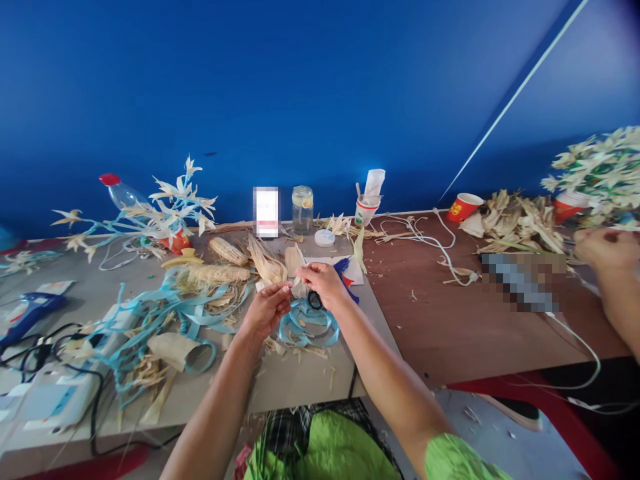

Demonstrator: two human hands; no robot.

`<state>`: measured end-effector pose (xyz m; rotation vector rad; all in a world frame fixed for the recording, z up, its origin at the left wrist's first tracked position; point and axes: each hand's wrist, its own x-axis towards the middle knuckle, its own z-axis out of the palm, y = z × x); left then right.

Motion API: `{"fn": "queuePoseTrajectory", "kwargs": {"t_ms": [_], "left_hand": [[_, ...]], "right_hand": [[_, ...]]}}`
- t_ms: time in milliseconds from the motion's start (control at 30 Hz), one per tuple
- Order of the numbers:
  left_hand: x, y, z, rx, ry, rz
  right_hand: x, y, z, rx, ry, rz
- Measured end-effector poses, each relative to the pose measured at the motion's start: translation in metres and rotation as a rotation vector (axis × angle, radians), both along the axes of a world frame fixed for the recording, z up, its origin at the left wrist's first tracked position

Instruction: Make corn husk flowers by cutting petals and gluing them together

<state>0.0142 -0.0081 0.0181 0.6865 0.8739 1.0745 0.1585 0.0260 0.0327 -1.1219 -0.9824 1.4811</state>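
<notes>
My left hand point(267, 308) and my right hand point(324, 283) meet above the grey table point(300, 380), both pinching a small pale strip of corn husk point(299, 285) between their fingertips. Black scissor handles point(315, 300) show just under my right hand. Below the hands lies a loop of light blue ribbon point(307, 328). Dried corn cobs point(227, 251) and loose husks point(267, 263) lie just beyond the hands.
Tangled blue ribbon point(150, 320), a blue glue gun point(27, 313) and cables lie on the left. Husk flowers on blue stems point(165, 207), a bottle point(123, 193), a glass jar point(303, 208) and a paper cup point(367, 210) stand at the back. Another person's hand point(607, 253) works over the brown table point(475, 327) on the right.
</notes>
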Motion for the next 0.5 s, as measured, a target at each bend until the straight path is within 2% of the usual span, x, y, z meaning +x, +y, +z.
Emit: {"fn": "queuePoseTrajectory", "kwargs": {"t_ms": [400,500], "left_hand": [[-0.0004,0.0000,0.0021,-0.016,-0.036,0.025],[-0.0016,0.0010,0.0000,0.004,-0.061,0.040]], "right_hand": [[0.0010,-0.0012,0.0046,0.052,0.032,-0.043],[0.0002,-0.0032,0.0059,0.071,-0.002,-0.002]]}}
